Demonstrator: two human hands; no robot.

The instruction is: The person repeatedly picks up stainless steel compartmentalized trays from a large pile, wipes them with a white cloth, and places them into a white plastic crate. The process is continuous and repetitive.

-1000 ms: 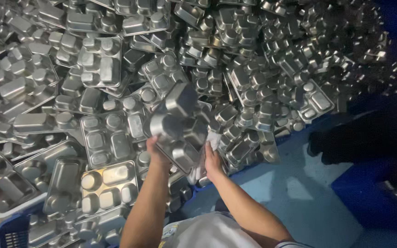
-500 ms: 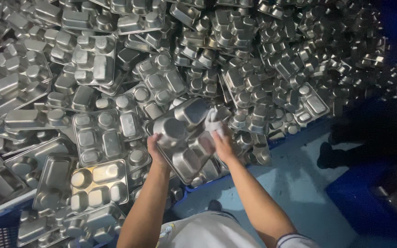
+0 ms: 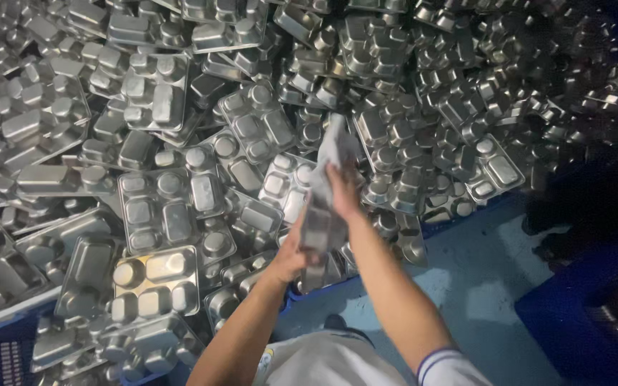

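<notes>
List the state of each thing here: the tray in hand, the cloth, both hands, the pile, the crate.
Tray: held on edge, tilted, above the pile.
Cloth: bunched, pressed against the tray's upper end.
Left hand: grips the tray's lower edge.
Right hand: holds the cloth on the tray.
Pile of trays: heaped loosely, most face down, overlapping.
Blue crate: at lower left, trays lying over it.

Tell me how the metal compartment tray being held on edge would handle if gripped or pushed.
The metal compartment tray is probably stiff: it stands on edge between the left hand and right hand without sagging. Its shiny surface looks slippery, which may be why a grey cloth sits against it. Thin pressed sheet suggests it is fairly light, and flat, so unlikely to roll.
</notes>
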